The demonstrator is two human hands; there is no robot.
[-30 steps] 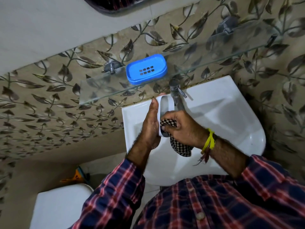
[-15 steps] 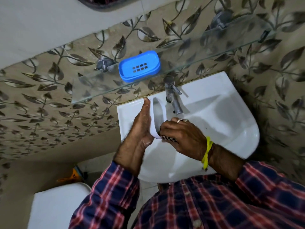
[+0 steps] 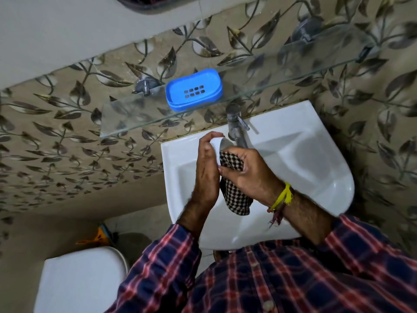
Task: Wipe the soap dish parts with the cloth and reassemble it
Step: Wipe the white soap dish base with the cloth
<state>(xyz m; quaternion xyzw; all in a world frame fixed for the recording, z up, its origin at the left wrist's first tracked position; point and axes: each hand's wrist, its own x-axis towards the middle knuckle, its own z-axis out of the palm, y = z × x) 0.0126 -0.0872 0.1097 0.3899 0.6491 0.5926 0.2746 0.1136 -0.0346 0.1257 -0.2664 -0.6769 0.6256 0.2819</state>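
My left hand (image 3: 206, 170) holds a white soap dish part (image 3: 220, 144) upright over the basin, fingers curled over its top edge. Against its inner face my right hand (image 3: 249, 175) presses a black-and-white checked cloth (image 3: 234, 195), whose loose end hangs down below both hands. The blue slotted soap dish part (image 3: 194, 89) lies on the glass shelf (image 3: 126, 118) above the basin, apart from both hands. Most of the white part is hidden behind my hands.
A white wash basin (image 3: 304, 163) is under my hands, with a chrome tap (image 3: 235, 125) just behind them. Leaf-patterned tiles cover the wall. A white toilet lid (image 3: 79, 283) is at lower left. An orange object (image 3: 94, 238) lies on the floor.
The cloth, bunched under my right hand half a second ago, now hangs out below it again. My left fingers have curled over the white part's top edge.
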